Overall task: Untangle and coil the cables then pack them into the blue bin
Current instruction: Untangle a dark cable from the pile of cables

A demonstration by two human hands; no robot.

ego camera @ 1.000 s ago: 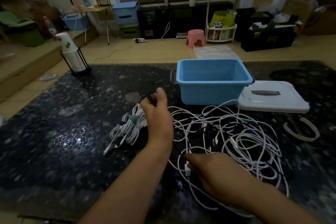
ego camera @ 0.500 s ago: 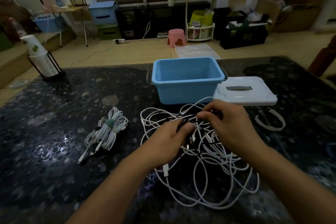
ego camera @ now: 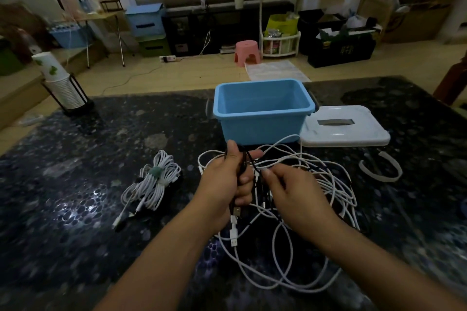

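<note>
A tangle of white and black cables (ego camera: pixel 313 184) lies on the dark table in front of the blue bin (ego camera: pixel 262 111), which looks empty. My left hand (ego camera: pixel 227 184) grips a black cable and white cable ends, lifted above the pile; USB plugs hang below the fist. My right hand (ego camera: pixel 293 192) pinches strands of the tangle just to the right of it. A coiled white cable bundle (ego camera: pixel 151 182) with a green tie lies to the left.
The bin's white lid (ego camera: pixel 346 129) lies right of the bin. A white strap (ego camera: pixel 381 169) rests further right. A stack of paper cups in a black holder (ego camera: pixel 60 83) stands at the table's far left corner.
Both hands have risen from the pile. My left hand now holds a black cable upright with plugs dangling. My right hand has shifted closer to me.
</note>
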